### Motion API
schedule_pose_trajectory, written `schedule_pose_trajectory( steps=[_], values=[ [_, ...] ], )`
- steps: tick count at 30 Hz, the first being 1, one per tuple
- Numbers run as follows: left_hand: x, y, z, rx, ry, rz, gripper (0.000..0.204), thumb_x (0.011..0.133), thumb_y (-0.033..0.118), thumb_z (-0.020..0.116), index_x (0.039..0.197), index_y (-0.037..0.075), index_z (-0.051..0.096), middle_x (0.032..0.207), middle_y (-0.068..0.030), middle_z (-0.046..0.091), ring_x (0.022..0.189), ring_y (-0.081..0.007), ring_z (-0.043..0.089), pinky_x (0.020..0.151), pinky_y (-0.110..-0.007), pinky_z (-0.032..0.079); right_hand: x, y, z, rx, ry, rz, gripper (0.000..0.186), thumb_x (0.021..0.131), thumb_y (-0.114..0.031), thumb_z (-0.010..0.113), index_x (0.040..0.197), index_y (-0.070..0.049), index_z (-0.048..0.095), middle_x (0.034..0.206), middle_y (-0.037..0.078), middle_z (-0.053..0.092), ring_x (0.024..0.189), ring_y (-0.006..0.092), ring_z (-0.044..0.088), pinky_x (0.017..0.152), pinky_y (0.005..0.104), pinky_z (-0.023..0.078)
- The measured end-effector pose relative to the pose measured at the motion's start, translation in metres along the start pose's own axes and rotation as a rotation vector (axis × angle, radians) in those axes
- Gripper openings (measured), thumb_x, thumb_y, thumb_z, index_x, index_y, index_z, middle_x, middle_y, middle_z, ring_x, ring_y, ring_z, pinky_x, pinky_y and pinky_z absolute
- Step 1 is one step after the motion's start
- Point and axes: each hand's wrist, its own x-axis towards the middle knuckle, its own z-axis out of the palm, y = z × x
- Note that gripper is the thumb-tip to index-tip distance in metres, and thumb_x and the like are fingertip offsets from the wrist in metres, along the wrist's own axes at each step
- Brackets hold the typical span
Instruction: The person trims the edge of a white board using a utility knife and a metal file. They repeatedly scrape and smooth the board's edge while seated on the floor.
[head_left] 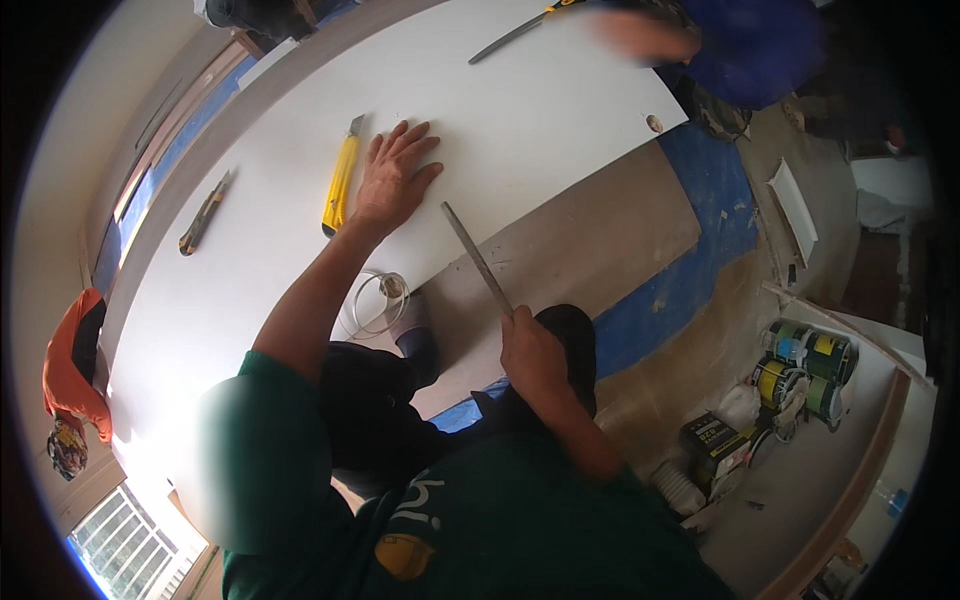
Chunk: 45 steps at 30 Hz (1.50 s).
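My left hand (pixel 396 182) lies flat on a long white board (pixel 270 290), fingers spread. Just left of it is a yellow snap-off utility knife (pixel 342 180) with its blade out. My right hand (pixel 532 352) is closed around the lower end of a slim grey file (pixel 477 257), whose handle is hidden in the fist. The file slants up and left, its tip by the board's near edge. Farther left on the board sits a smaller dark and orange utility knife (pixel 205 215). Below my left wrist, a thin white coiled strip (pixel 366 317) lies around a round hole in the board.
At the far edge a co-worker's blurred hand (pixel 645 38) is beside another file (pixel 508 38). Another round hole (pixel 654 123) marks the board's right corner. Blue sheeting (pixel 650 320) covers part of the floor. Wire spools (pixel 805 365) and a dark box (pixel 713 442) stand at lower right.
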Motion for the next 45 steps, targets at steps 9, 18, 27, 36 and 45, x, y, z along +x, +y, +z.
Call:
schedule_pose_trajectory(
  steps=[9,18,27,36,45],
  values=[
    [0.007,-0.017,-0.001,-0.119,-0.029,-0.005,0.034,0.097,0.017,0.066,0.131,0.015,0.065,0.153,-0.0052,0.051,0.152,-0.0285,0.032,0.126,-0.050,0.019,0.006,-0.007,-0.001,0.022,0.045,-0.029,0.029,0.106,-0.030,0.049,0.100,-0.002,0.054,0.089,0.025,0.070,0.084,0.0442,0.070,0.073,0.0518,0.056],
    [0.004,-0.016,-0.008,-0.160,-0.122,-0.032,0.035,0.097,0.014,0.064,0.132,0.015,0.065,0.156,-0.0053,0.048,0.153,-0.0281,0.029,0.126,-0.051,0.018,0.047,-0.010,-0.039,0.021,0.137,-0.006,0.031,0.106,-0.032,0.050,0.102,-0.002,0.053,0.090,0.026,0.069,0.088,0.0456,0.070,0.078,0.0569,0.054],
    [0.007,-0.018,-0.008,-0.171,-0.158,-0.039,0.037,0.097,0.012,0.064,0.134,0.016,0.065,0.158,-0.0051,0.045,0.154,-0.0283,0.026,0.127,-0.051,0.015,0.032,-0.015,-0.015,0.027,0.095,-0.059,0.031,0.106,-0.033,0.049,0.102,-0.002,0.054,0.087,0.025,0.069,0.086,0.0459,0.070,0.078,0.0548,0.055],
    [0.013,-0.017,-0.014,-0.099,-0.130,0.008,0.036,0.096,0.009,0.063,0.132,0.015,0.066,0.155,-0.0046,0.050,0.152,-0.0276,0.032,0.125,-0.053,0.021,0.025,-0.026,0.002,0.011,0.117,-0.158,0.029,0.105,-0.031,0.050,0.099,-0.003,0.054,0.086,0.025,0.070,0.080,0.0448,0.070,0.072,0.0561,0.056],
    [0.016,-0.030,-0.013,-0.176,-0.130,0.027,0.033,0.104,0.010,0.047,0.131,0.012,0.066,0.152,-0.0063,0.053,0.150,-0.0299,0.035,0.124,-0.051,0.025,0.023,-0.024,-0.001,0.039,0.136,-0.094,0.028,0.105,-0.029,0.050,0.100,-0.002,0.055,0.085,0.024,0.070,0.081,0.0447,0.070,0.073,0.0546,0.055]
  ],
)
